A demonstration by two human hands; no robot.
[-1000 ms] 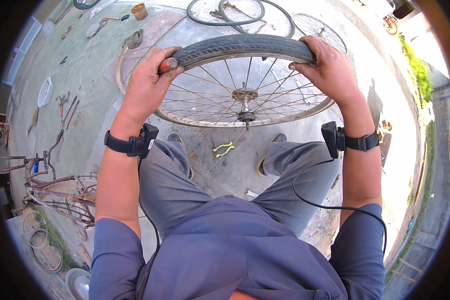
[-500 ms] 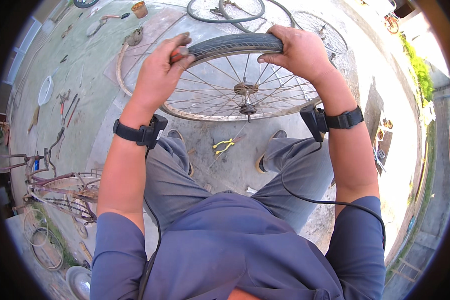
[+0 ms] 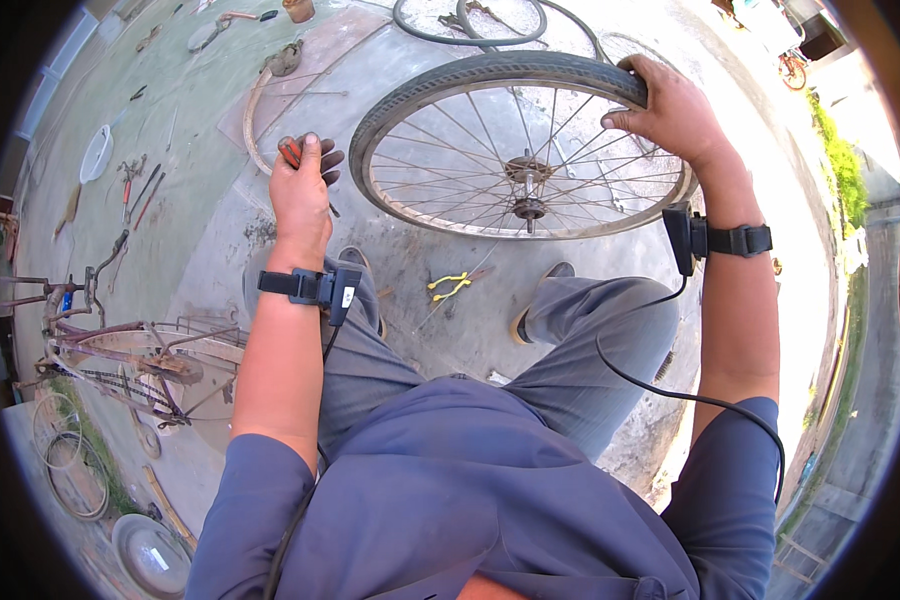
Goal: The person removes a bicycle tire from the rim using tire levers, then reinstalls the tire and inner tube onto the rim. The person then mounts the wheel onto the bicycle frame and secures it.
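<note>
My left hand (image 3: 305,175), off the wheel at its left, is closed on a red-handled tool (image 3: 291,152), with a thin dark end poking out below my fingers. My right hand (image 3: 662,112) grips the tyre (image 3: 485,70) at the upper right of a bicycle wheel, thumb on the inner side, fingers over the top. The wheel leans in front of my feet, its rusty spokes round a hub (image 3: 528,185). Between my shoes lie yellow-handled pliers (image 3: 448,285) on the concrete.
A bicycle frame (image 3: 140,365) lies at left. Around it are scattered tools (image 3: 135,195), a white basin (image 3: 96,154), wire loops (image 3: 70,470) and a metal bowl (image 3: 150,550). Beyond the wheel are inner tubes (image 3: 470,40), a bare rim (image 3: 253,130) and a small pot (image 3: 298,10).
My left hand has let go of the tyre and moved down and left with the tool. The wheel has shifted right, and my right hand has moved right with it.
</note>
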